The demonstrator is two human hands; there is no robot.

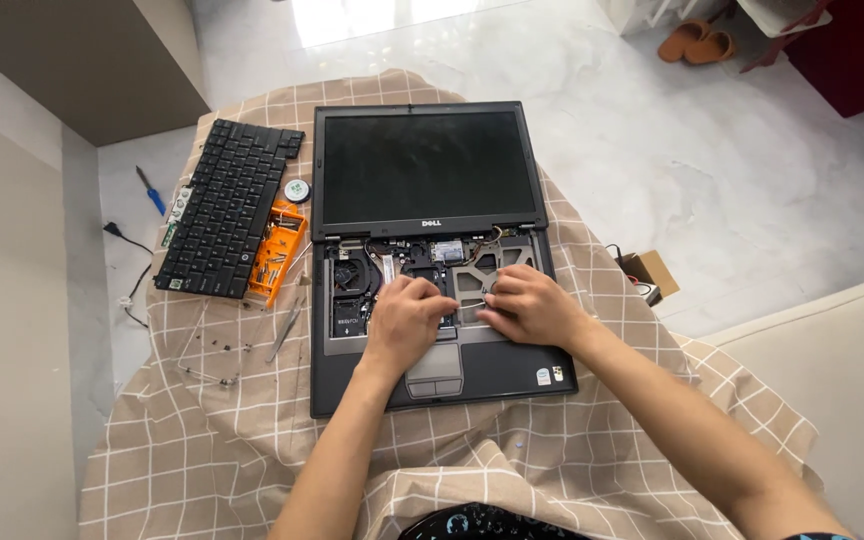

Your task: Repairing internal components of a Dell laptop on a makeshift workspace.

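A: What stage is this, by your reading?

B: Mid-strip-down, I'd judge. The laptop (432, 250) lies open on the checked cloth (252, 440) with its keyboard (227, 210) already out and set well apart to the left, so the circuit boards and the small fan (350, 272) are bare. Both hands are down in the opened bay, just above the touchpad (438, 362).

A: Holding anything?

B: The left hand (407, 318) has its fingers curled, tips pressed into the middle of the bay; the right hand (530, 305) is curled too, fingertips on the metal frame (492, 270) just beside it. Whether either pinches a part or only presses, I cannot tell (the knuckles hide the tips).

A: What does the next move ask for?

B: A light, steady touch, I'd say: thin wires run near the hinge, and the small parts there would snag easily.

A: And around it?

B: An orange tray (279, 252) touching the keyboard's right edge, tweezers (287, 330) beside the laptop, a small round tin (297, 190). The cloth covers a small round table on a pale glossy floor; a blue screwdriver (150, 190) lies down there, slippers (697, 42) far off, a cardboard box (649, 270) to the right.
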